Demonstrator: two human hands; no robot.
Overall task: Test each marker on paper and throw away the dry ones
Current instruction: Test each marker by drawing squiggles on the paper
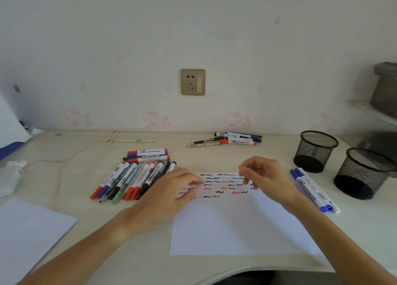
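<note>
A white test sheet [240, 226] lies in front of me, its top covered with rows of black, blue and red squiggles. My left hand [171, 190] rests flat on the sheet's upper left corner, fingers spread. My right hand [266, 177] hovers over the upper right part with loosely curled fingers and holds nothing. A big pile of markers [133, 177] with red, blue and black caps lies left of the sheet. A smaller group of markers and pens [234, 139] lies at the back. Blue-capped markers [311, 189] lie right of the sheet.
Two black mesh pen cups [314, 150] [363, 173] stand at the right. Another white sheet [28, 235] lies at the near left, crumpled tissue [10, 175] beyond it. A thin cord [64, 160] and a ruler [129, 141] lie at the back left. The desk edge curves near me.
</note>
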